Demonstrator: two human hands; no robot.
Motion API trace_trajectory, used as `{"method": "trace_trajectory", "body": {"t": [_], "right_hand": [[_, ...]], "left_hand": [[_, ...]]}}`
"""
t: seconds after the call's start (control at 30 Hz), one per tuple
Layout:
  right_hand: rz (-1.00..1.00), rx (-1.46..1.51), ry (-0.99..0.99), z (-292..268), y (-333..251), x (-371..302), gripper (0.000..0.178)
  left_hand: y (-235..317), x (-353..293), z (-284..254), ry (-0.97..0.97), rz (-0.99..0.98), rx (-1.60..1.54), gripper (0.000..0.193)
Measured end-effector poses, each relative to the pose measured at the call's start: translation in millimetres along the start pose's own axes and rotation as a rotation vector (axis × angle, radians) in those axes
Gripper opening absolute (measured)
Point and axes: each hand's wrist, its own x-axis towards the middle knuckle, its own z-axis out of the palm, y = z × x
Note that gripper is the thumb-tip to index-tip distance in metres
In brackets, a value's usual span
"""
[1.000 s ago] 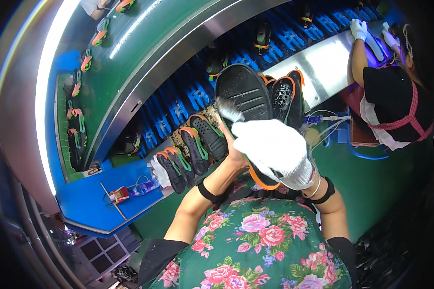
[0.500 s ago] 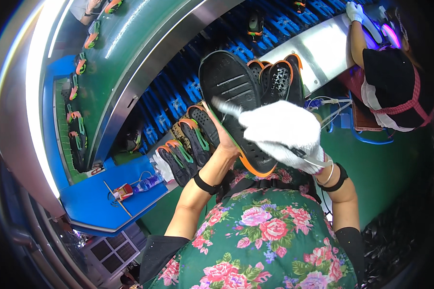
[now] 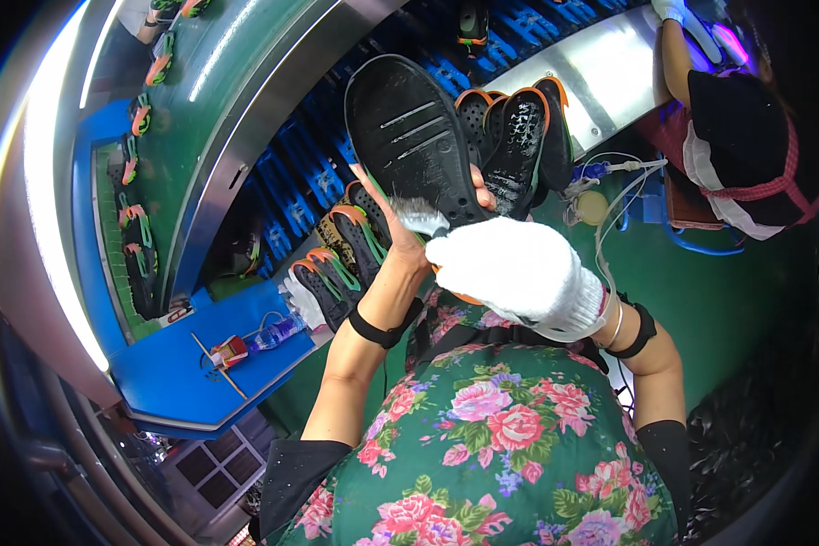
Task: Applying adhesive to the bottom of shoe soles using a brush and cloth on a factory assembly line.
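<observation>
A long black shoe sole (image 3: pixel 399 123) with a green and orange rim is held up in front of me. My left hand (image 3: pixel 404 242), bare, is wrapped round its middle, the thumb along one edge and fingertips showing past the other. In my right hand (image 3: pixel 516 270), which wears a white knitted glove, is a brush (image 3: pixel 417 217) with pale bristles. The bristles lie against the sole's face near its left edge, beside my thumb. The glove hides most of the handle and the sole's lower end. Whitish streaks mark the upper part of the sole.
More black soles with orange rims (image 3: pixel 520 150) stand close behind on the right, and several others (image 3: pixel 318 289) on the left. A blue-slatted conveyor (image 3: pixel 287 202) runs behind. The blue table (image 3: pixel 191 364) holds a bottle (image 3: pixel 278 331) and a red box (image 3: pixel 230 351). A co-worker (image 3: pixel 737 127) sits at right.
The sole has moved up and left in view. My right hand has lowered the brush toward my left thumb, and left fingertips now show at the sole's right edge.
</observation>
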Motion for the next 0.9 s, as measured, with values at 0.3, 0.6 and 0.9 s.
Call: {"method": "trace_trajectory", "body": {"t": [0.3, 0.6, 0.9], "right_hand": [[0.044, 0.001, 0.066, -3.4, -0.9, -4.2, 0.017], [-0.016, 0.007, 0.029, -1.4, -1.0, -8.7, 0.033], [0.044, 0.049, 0.086, -4.4, -1.9, -3.5, 0.022]], "left_hand": [[5.7, -1.0, 2.7, 0.154, 0.048, 0.018, 0.123], [19.2, 6.4, 1.2, 0.091, 0.08, 0.009, 0.126], [27.2, 9.1, 1.1, 0.007, 0.131, 0.014, 0.124]]}}
